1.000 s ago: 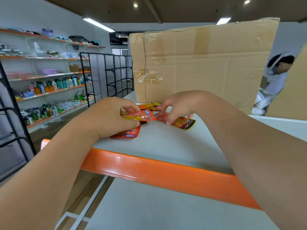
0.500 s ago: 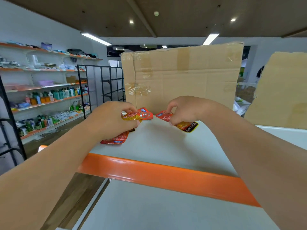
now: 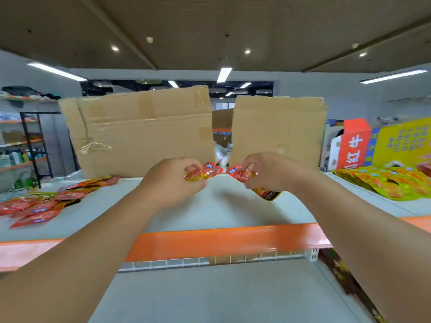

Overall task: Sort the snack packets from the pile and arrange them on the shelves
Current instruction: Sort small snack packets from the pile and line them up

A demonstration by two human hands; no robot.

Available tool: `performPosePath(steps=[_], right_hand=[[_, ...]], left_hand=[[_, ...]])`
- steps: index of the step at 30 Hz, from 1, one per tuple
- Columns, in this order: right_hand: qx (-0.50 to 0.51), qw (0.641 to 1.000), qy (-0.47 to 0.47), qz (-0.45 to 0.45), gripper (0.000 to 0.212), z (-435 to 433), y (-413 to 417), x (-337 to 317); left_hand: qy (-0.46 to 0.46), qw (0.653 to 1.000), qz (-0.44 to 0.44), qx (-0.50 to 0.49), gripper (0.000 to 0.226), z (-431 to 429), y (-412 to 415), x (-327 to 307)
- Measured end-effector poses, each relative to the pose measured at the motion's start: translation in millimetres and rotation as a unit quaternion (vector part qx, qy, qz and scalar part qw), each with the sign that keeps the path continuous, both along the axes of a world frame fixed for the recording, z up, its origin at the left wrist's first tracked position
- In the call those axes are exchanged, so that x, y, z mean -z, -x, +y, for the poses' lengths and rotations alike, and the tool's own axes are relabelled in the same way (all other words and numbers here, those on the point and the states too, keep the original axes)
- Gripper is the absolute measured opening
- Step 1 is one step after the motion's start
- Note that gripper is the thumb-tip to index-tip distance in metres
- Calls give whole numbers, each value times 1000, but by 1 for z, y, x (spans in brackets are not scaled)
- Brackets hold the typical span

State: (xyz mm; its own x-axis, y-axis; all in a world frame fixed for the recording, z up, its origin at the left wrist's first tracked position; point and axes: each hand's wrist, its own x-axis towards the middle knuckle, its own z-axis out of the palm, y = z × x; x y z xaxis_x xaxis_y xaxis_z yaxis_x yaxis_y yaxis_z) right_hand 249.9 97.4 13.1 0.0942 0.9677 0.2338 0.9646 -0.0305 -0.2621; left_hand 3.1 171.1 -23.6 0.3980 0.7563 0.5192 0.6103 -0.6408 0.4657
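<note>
Pinched in the left hand (image 3: 172, 180), fingers curled over, thumb under: a red-and-gold snack packet (image 3: 206, 173), above the shelf (image 3: 210, 213). Gripped likewise in the right hand (image 3: 268, 171), close beside but apart: a second packet (image 3: 240, 175), dark end below the fingers. Heaped far left on the shelf: the red pile (image 3: 39, 208).

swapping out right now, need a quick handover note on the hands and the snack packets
Left hand pinches a small red and gold foil snack packet above the white shelf with the orange front edge.
Right hand pinches a red and black foil packet.
Done: yellow-green packets lie overlapped in a row on the shelf's right.
Left: place both held packets, then sort the loose red packets piled on the shelf's left.
</note>
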Motion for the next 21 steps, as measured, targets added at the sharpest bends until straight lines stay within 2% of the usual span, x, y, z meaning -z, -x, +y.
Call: performPosePath(steps=[6,11,21], right_hand=[[89,996,-17,-4,43,-92,-103,-7],[156,987,-41,6,42,-175,-180,-13],[252,963,-95,19,42,-336,-299,-9]], left_hand=[[-5,997,27,70,21,-62,-119,-14],[-18,991,28,128,30,-113,-208,-20],[-55,974,42,217,36,-212,-372,-23]])
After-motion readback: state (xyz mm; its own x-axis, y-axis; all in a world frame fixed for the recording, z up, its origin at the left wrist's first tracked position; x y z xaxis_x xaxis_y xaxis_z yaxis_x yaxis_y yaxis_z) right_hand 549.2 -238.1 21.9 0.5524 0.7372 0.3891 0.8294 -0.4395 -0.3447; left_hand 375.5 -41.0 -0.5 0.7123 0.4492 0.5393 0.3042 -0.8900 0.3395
